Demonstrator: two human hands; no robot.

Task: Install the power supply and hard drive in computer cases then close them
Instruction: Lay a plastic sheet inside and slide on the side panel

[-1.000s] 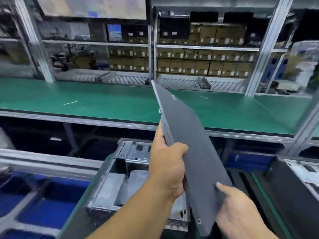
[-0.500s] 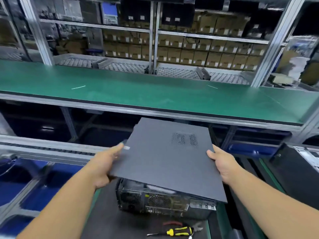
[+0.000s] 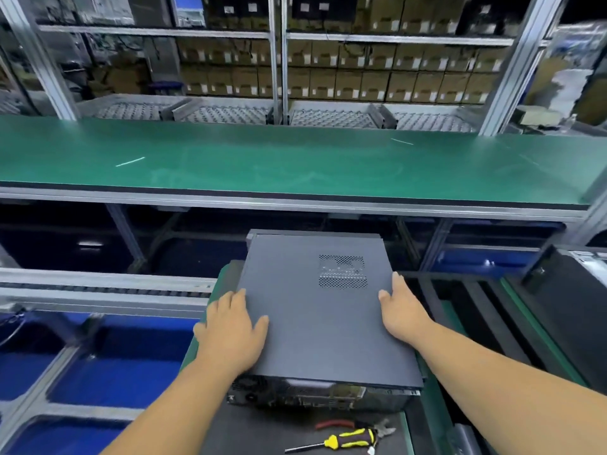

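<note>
A computer case point(image 3: 315, 394) is seen lying flat on a dark mat point(image 3: 262, 431) at the near edge of the workstation, its rear face turned toward the camera. A grey side panel point(image 3: 322, 323) is laid flat on top of the case; its near edge overhangs the rear face slightly. A perforated vent patch point(image 3: 342, 271) is noted on the far right part of the panel.

The left hand point(image 3: 231, 330) is laid flat at the left edge of the panel, fingers straight and spread, thumb resting on the panel surface, the other fingers over the edge. The right hand point(image 3: 402, 311) is laid at the right edge, fingers straight and pointing away from the person, palm against the panel's edge. Nothing is gripped by either hand; both are pressed on the panel.

On the mat, near its front edge and just in front of the case, a screwdriver point(image 3: 338, 441) with a yellow and black handle is seen, beside red-handled pliers point(image 3: 354, 425). The two tools lie close together; contact between them cannot be told.

A second dark case point(image 3: 571, 310) is partly visible at the right edge of the view. Beyond the mat a long green bench point(image 3: 295, 162) runs across the view, with shelves of cardboard boxes point(image 3: 361, 80) behind it. Blue bins point(image 3: 98, 362) are seen below at the left.
</note>
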